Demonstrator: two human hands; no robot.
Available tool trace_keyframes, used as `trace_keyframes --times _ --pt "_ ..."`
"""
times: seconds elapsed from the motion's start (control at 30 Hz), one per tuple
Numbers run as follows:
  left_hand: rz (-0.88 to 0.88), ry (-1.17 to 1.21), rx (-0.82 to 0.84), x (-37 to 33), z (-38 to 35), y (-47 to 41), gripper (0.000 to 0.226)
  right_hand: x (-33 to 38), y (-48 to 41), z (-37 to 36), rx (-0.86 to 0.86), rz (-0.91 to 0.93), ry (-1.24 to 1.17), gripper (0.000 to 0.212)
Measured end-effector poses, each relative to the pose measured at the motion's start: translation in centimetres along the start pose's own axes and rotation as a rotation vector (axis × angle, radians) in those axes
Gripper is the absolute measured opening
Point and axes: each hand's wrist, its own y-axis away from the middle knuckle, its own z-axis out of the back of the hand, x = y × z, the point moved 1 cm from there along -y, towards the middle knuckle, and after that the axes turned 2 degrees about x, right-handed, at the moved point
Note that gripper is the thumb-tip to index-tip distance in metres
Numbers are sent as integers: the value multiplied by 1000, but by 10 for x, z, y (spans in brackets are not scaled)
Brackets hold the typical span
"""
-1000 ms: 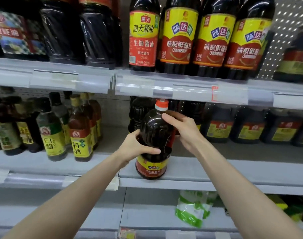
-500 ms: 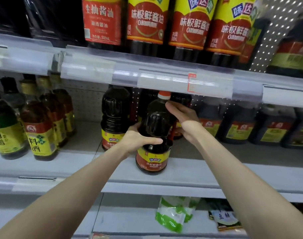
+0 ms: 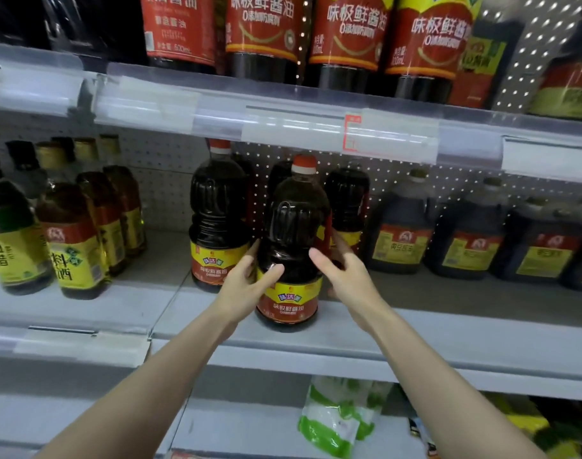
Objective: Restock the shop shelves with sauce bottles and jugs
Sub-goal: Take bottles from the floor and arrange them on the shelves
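On the middle shelf (image 3: 415,339), close to its front edge and near the centre of my view, the sauce jug (image 3: 291,233) stands upright, its red cap on top and its red-and-yellow label facing me. I see the left hand (image 3: 243,286) at the jug's 8 o'clock, half closed around the lower body: the thumb lies across the dark front just above the label and the fingers curl round the left flank. The right hand (image 3: 347,276) sits at the jug's 4 o'clock, spread wide, thumb lifted clear of the front and fingers fairly straight along the right flank; I cannot tell whether those fingers actually press the plastic. At the jug's 10 o'clock a matching jug (image 3: 216,207) stands farther back, and at 2 o'clock another dark jug (image 3: 347,200) stands just behind. Out at 3 o'clock is a row of squat jugs (image 3: 402,233) with yellow labels, and at 9 o'clock a cluster of slim bottles (image 3: 71,240). At 12 o'clock, large labelled bottles (image 3: 349,38) fill the shelf above. At 6 o'clock a green-and-white pouch (image 3: 332,422) lies on the shelf below.
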Motion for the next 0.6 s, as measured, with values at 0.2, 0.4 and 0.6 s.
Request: trace_keyframes --times 0.2,0.4,0.6 --pt "2 24 -12 7 -1 5 54 -27 13 -10 -16 -89 -12 60" --pt "-1 26 -36 9 -2 -2 61 -27 5 -8 -16 -88 -37 58" --pt "12 -25 -65 12 -4 -21 66 -33 -14 -9 -28 -96 -39 60"
